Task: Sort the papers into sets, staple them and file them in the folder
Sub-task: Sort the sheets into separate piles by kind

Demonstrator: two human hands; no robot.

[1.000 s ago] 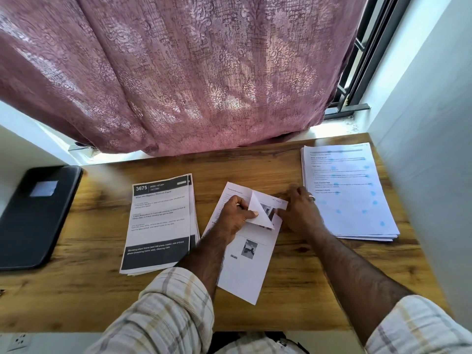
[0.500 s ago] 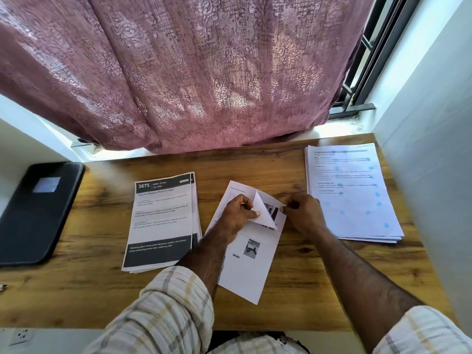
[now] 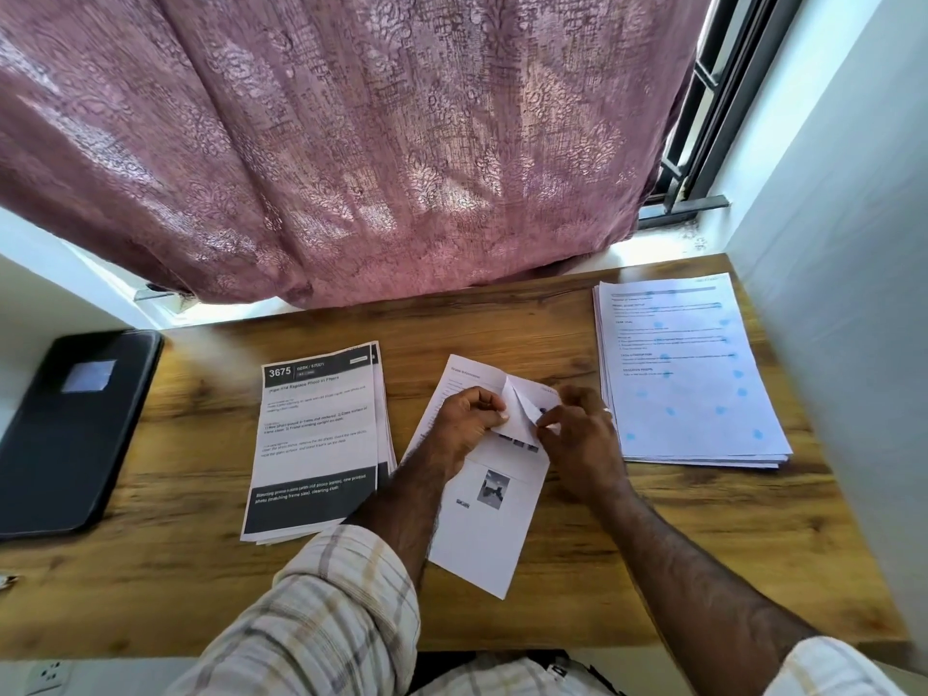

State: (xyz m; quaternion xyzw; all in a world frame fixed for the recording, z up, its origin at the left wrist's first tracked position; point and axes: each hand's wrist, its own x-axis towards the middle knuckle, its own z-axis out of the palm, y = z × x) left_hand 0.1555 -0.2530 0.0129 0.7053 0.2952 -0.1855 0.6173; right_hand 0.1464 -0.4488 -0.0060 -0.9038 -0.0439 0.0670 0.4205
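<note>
A thin set of white sheets with small photos (image 3: 489, 514) lies tilted in the middle of the wooden desk (image 3: 653, 560). Its top right corner is folded back into a white flap. My left hand (image 3: 464, 419) pinches that flap from the left. My right hand (image 3: 577, 434) pinches the same folded corner from the right. A stack with black header and footer bands (image 3: 316, 439) lies to the left. A bigger stack of white pages with blue dots (image 3: 688, 374) lies at the right. A black folder (image 3: 70, 429) rests closed at the far left.
A pink patterned curtain (image 3: 351, 143) hangs over the desk's far edge. A white wall (image 3: 843, 344) borders the desk on the right, with a barred window (image 3: 703, 118) beyond the curtain. A wall socket (image 3: 47, 675) shows at the lower left.
My right hand has moved left from beside the sheets onto the folded corner and now pinches it. My left hand keeps holding the flap.
</note>
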